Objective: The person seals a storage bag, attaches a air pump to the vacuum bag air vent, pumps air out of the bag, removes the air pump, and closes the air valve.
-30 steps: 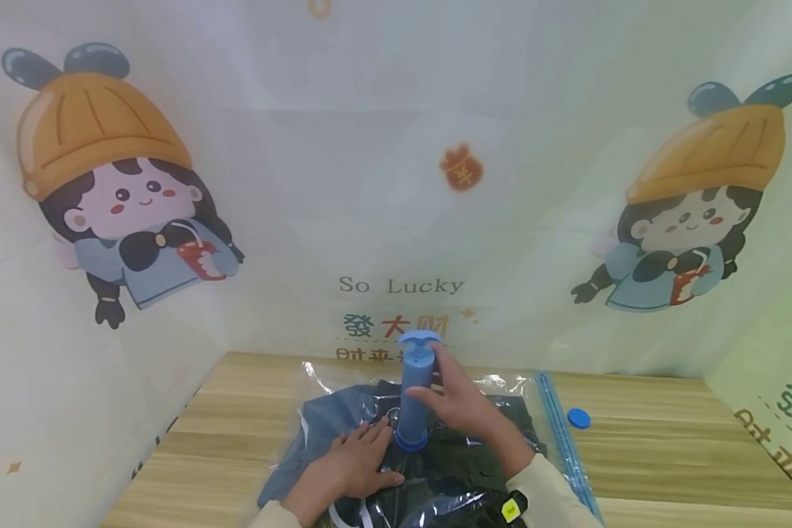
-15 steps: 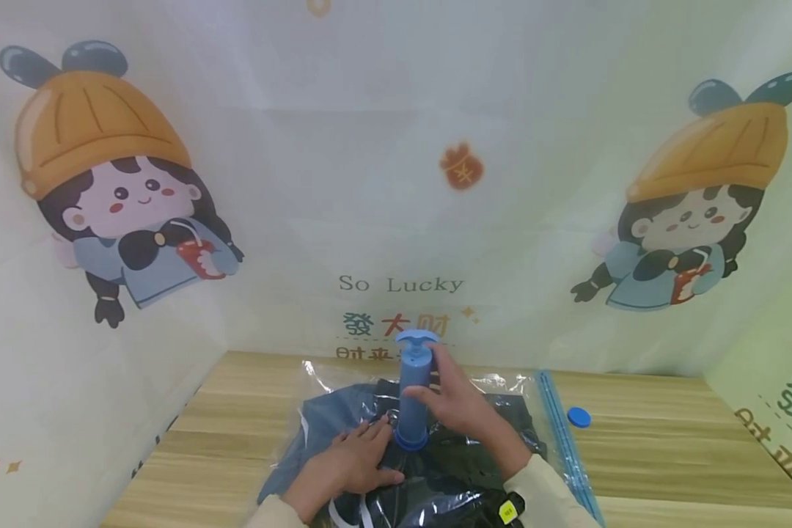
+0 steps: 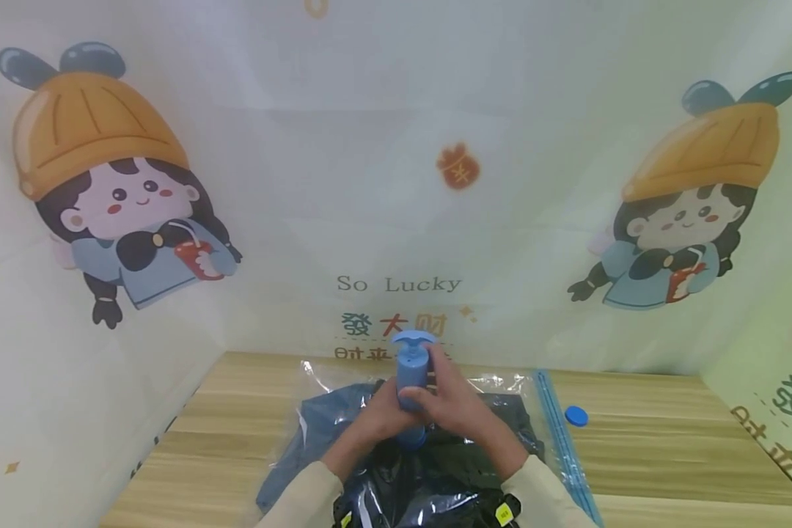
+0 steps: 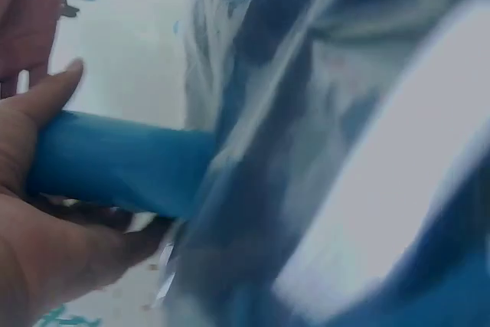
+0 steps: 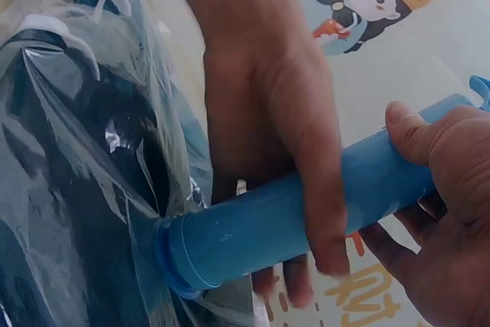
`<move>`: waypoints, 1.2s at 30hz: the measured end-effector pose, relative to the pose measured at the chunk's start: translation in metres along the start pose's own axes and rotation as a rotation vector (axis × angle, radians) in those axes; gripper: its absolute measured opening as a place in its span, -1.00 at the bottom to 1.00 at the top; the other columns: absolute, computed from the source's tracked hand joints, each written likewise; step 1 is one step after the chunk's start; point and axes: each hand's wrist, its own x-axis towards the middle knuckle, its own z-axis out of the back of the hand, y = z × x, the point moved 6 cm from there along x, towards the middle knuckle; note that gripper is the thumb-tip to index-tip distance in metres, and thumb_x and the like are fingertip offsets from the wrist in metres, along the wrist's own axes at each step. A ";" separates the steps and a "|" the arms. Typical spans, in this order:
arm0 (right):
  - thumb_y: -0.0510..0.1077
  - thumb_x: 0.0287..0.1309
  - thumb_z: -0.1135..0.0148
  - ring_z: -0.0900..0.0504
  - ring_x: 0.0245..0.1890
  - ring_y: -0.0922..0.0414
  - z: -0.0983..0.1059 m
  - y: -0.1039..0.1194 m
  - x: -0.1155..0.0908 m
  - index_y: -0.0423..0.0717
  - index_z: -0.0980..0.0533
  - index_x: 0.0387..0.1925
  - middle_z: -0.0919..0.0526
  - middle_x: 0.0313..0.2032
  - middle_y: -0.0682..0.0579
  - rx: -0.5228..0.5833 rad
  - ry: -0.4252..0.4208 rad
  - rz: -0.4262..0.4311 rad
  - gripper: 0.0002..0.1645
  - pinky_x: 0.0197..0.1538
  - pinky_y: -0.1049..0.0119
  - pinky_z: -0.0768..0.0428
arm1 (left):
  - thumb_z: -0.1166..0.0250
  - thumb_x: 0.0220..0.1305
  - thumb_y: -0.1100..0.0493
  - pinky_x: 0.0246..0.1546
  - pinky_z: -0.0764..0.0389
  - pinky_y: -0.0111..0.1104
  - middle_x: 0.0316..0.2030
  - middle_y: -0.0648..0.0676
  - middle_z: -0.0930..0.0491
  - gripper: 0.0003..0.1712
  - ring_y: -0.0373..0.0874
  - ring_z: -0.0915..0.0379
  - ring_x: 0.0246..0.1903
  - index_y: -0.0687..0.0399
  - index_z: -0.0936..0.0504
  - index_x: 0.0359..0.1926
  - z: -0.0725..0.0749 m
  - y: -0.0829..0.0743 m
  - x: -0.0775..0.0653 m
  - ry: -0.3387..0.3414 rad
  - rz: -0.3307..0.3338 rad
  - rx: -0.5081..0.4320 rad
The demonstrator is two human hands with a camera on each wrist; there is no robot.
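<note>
A blue hand pump (image 3: 412,374) stands upright on a clear plastic storage bag (image 3: 313,372) that holds dark and blue clothes (image 3: 333,418). My right hand (image 3: 462,405) grips the upper part of the pump's barrel, just under its T-shaped handle (image 3: 413,337). Lower on the same barrel, my left hand (image 3: 384,413) has thumb and fingers around it, as the right wrist view also shows. The pump's round base (image 5: 180,254) sits against the bag. In the left wrist view the barrel (image 4: 122,160) runs from the left hand to the bag, whose surface is blurred there.
Along the bag's right side runs a blue zip strip (image 3: 561,440). A round blue cap (image 3: 576,416) lies on the wooden table (image 3: 660,440) right of it. A printed cloth backdrop (image 3: 290,220) rises behind and at the sides.
My left hand has left the bag's surface, where it lay flat beside the pump, and now holds the pump's barrel. The right hand keeps its grip; the pump shifts very slightly left.
</note>
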 end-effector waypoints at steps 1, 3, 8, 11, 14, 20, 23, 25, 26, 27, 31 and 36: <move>-0.20 0.28 -0.39 -0.50 0.21 -0.31 0.000 0.000 0.000 -0.25 -0.16 0.37 -0.43 0.26 -0.30 -0.008 -0.004 -0.005 -0.21 0.18 -0.23 -0.48 | -0.49 0.13 0.15 0.18 -0.45 0.00 0.10 0.17 -0.62 -0.29 0.08 -0.54 0.08 0.27 -0.48 0.28 -0.002 0.003 0.002 -0.013 0.000 -0.004; -0.20 0.29 -0.39 -0.51 0.19 -0.32 0.001 -0.002 0.000 -0.25 -0.15 0.38 -0.42 0.26 -0.31 -0.011 -0.012 -0.019 -0.20 0.18 -0.22 -0.49 | -0.48 0.15 0.10 0.16 -0.46 -0.01 0.11 0.13 -0.62 -0.29 0.04 -0.54 0.08 0.23 -0.49 0.29 -0.004 0.009 0.005 -0.027 0.016 -0.010; -0.20 0.28 -0.40 -0.51 0.18 -0.33 0.002 -0.001 0.001 -0.27 -0.13 0.39 -0.42 0.26 -0.32 -0.019 0.004 -0.041 -0.17 0.18 -0.22 -0.49 | -0.41 0.26 0.12 0.16 -0.47 0.00 0.19 0.17 -0.55 -0.28 0.08 -0.50 0.13 0.23 -0.39 0.38 -0.008 0.015 0.009 0.038 -0.021 -0.040; -0.20 0.24 -0.44 -0.54 0.17 -0.28 0.005 0.004 0.006 -0.28 -0.15 0.41 -0.44 0.25 -0.29 -0.042 0.027 -0.042 -0.13 0.15 -0.19 -0.52 | -0.38 0.31 0.14 0.19 -0.46 -0.04 0.25 0.16 -0.51 -0.27 0.08 -0.47 0.20 0.20 -0.35 0.43 -0.008 0.014 0.011 0.069 -0.040 -0.045; -0.19 0.16 -0.51 -0.57 0.14 -0.19 0.012 0.010 0.012 -0.25 -0.18 0.41 -0.49 0.22 -0.21 -0.041 0.038 -0.045 -0.08 0.12 -0.12 -0.57 | -0.39 0.31 0.13 0.23 -0.42 -0.07 0.26 0.08 -0.50 -0.26 0.02 -0.44 0.22 0.11 -0.35 0.45 -0.006 0.011 0.012 0.077 -0.057 -0.021; -0.10 0.14 -0.54 -0.66 -0.09 -0.01 0.034 0.031 0.023 -0.13 -0.41 0.28 -0.62 0.03 -0.03 -0.121 -0.066 0.026 -0.27 -0.08 0.00 -0.67 | -0.43 0.11 0.24 -0.12 -0.52 -0.23 -0.29 0.02 -0.61 -0.59 -0.10 -0.52 -0.30 0.21 -0.55 -0.02 -0.007 0.011 0.014 0.099 -0.014 -0.039; -0.08 0.20 -0.50 -0.62 -0.30 0.10 0.042 0.048 0.029 -0.14 -0.54 0.01 -0.64 -0.18 0.03 -0.251 -0.148 0.108 -0.57 -0.27 0.14 -0.66 | -0.43 0.13 0.22 -0.16 -0.51 -0.26 -0.35 -0.01 -0.60 -0.62 -0.14 -0.51 -0.35 0.29 -0.54 -0.07 -0.009 0.013 0.013 0.126 0.034 -0.064; -0.09 0.27 -0.44 -0.54 -0.43 0.15 0.040 0.057 0.033 -0.11 -0.53 -0.15 -0.60 -0.33 0.08 -0.373 -0.148 0.148 -0.73 -0.38 0.22 -0.58 | -0.43 0.14 0.20 -0.14 -0.51 -0.24 -0.34 0.00 -0.60 -0.58 -0.14 -0.51 -0.33 0.34 -0.53 -0.05 -0.009 0.013 0.012 0.139 0.039 -0.069; -0.10 0.31 -0.40 -0.51 -0.46 0.17 0.038 0.061 0.035 -0.10 -0.52 -0.19 -0.59 -0.37 0.10 -0.440 -0.134 0.166 -0.78 -0.41 0.25 -0.54 | -0.43 0.14 0.20 -0.13 -0.50 -0.24 -0.33 0.00 -0.60 -0.57 -0.13 -0.51 -0.32 0.34 -0.52 -0.04 -0.008 0.012 0.012 0.142 0.034 -0.069; -0.11 0.34 -0.36 -0.48 -0.49 0.18 0.035 0.065 0.037 -0.08 -0.50 -0.21 -0.56 -0.41 0.12 -0.506 -0.116 0.182 -0.82 -0.45 0.28 -0.50 | -0.43 0.14 0.19 -0.13 -0.50 -0.23 -0.32 0.01 -0.60 -0.54 -0.12 -0.51 -0.31 0.33 -0.51 -0.01 -0.008 0.012 0.012 0.147 0.029 -0.065; -0.18 0.38 -0.26 -0.40 -0.60 0.21 0.025 0.069 0.039 -0.03 -0.45 -0.26 -0.48 -0.53 0.16 -0.682 -0.081 0.203 -0.88 -0.55 0.33 -0.37 | -0.42 0.14 0.22 -0.11 -0.50 -0.23 -0.30 0.02 -0.60 -0.53 -0.11 -0.51 -0.28 0.36 -0.49 0.01 -0.006 0.012 0.010 0.171 0.023 -0.088; -0.21 0.34 -0.24 -0.35 -0.64 0.20 0.020 0.066 0.038 -0.01 -0.38 -0.35 -0.37 -0.60 0.17 -0.715 -0.114 0.194 -0.81 -0.60 0.33 -0.29 | -0.42 0.13 0.28 -0.11 -0.52 -0.27 -0.31 0.01 -0.62 -0.57 -0.14 -0.52 -0.30 0.44 -0.50 -0.05 -0.007 0.016 0.009 0.185 0.037 -0.129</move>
